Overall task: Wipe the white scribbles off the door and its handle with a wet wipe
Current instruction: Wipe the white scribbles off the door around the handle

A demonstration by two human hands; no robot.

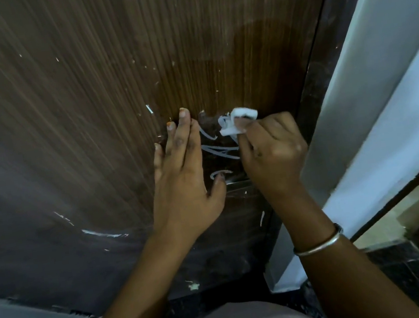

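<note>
Wood-grain door fills the view; left hand lies flat with straight fingers, likely bracing it. Right hand pinches the wet wipe against the white scribbles near the door's edge.

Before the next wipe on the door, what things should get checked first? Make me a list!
1. Wet wipe in the right hand: ok, pinched in its grip.
2. Wipe on the white scribbles: ok, at their top end.
3. Left hand steadying the door: ok, flat on it.
4. Scribbles gone: not ok, lines show between the hands.
5. Handle clean: cannot tell, not plainly visible.
6. Wipe wet enough: cannot tell.
</note>
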